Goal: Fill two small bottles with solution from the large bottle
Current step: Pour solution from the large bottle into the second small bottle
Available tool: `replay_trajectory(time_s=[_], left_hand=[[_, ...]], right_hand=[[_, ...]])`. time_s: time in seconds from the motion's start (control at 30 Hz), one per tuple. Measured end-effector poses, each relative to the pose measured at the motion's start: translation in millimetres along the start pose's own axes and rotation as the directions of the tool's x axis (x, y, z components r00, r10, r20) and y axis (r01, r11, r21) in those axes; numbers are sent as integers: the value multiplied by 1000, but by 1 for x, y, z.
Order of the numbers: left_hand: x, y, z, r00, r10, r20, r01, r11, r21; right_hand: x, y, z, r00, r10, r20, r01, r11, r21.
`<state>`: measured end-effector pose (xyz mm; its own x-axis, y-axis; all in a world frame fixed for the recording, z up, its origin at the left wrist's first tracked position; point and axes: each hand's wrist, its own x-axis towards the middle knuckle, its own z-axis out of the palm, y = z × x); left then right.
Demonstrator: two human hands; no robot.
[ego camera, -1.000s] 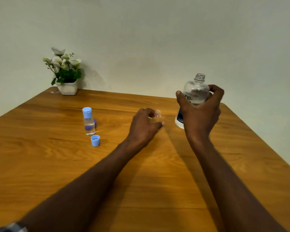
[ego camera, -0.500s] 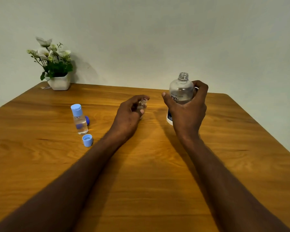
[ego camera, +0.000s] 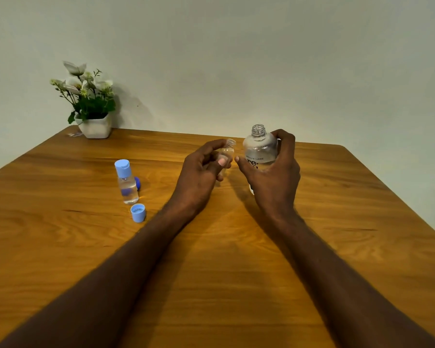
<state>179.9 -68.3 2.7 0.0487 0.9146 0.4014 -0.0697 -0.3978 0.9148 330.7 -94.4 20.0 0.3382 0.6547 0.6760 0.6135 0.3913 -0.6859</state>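
The large bottle (ego camera: pixel 260 149), uncapped and clear, is held upright in the right hand (ego camera: pixel 274 179), whose grip is wrapped around its lower body; the base sits low, at or just above the tabletop (ego camera: pixel 60 247), though contact cannot be confirmed. Just beside it, the open small bottle (ego camera: pixel 227 153) is pinched in the left hand (ego camera: pixel 201 177), the grip clamped on its body with the threaded mouth tipped slightly toward the large bottle's neck.

Compared with a second ago, the small bottle has been raised from near the tabletop and brought in close to the large one, so that the two mouths are now nearly level and only a narrow gap is left between them. The large bottle has been kept vertical throughout. This is judged to be the alignment step before the second pour.

The first fill appears to be done: a capped small bottle (ego camera: pixel 126 182) with liquid in it stands well to the left, with a loose light-blue cap (ego camera: pixel 138 212) just in front of it and a darker blue cap (ego camera: pixel 137 183) partly hidden behind. A potted plant (ego camera: pixel 88 106) is seen at the far corner. Roughly half the task is judged to remain, and a slow, steady tilt will be needed, given the narrow receiving mouth.
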Motion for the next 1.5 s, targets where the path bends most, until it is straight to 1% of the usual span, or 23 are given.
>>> replay_trajectory(time_s=[0.13, 0.27, 0.33, 0.47, 0.63, 0.83, 1.0, 1.23, 1.5], left_hand=[[0, 3, -1, 1000, 25, -12, -26, 998, -60], [0, 3, -2, 1000, 15, -18, -16, 999, -50], [0, 4, -2, 999, 15, -31, -16, 999, -49], [2, 4, -3, 998, 20, -56, -21, 1000, -5], [0, -1, -1, 998, 54, -34, -49, 989, 138], [-2, -2, 1, 997, 79, -24, -73, 978, 196], [-4, 0, 3, 997, 72, -23, -64, 967, 247], [-4, 0, 1, 999, 41, -21, -33, 962, 272], [-6, 4, 1, 998, 52, -37, -37, 943, 331]], right_hand=[[2, 0, -5, 999, -40, 25, 41, 998, -46], [6, 1, -9, 999, -26, 38, 30, 994, -102], [7, 1, -10, 998, -41, 53, 48, 989, -138], [8, 3, -11, 992, -79, 101, 98, 975, -201], [9, 6, -10, 983, -94, 161, 139, 945, -297], [10, 13, -9, 977, -103, 186, 166, 918, -361], [11, 16, -9, 972, -143, 188, 208, 897, -390], [12, 18, -10, 962, -197, 190, 259, 876, -406], [12, 16, -12, 958, -195, 208, 269, 862, -430]])
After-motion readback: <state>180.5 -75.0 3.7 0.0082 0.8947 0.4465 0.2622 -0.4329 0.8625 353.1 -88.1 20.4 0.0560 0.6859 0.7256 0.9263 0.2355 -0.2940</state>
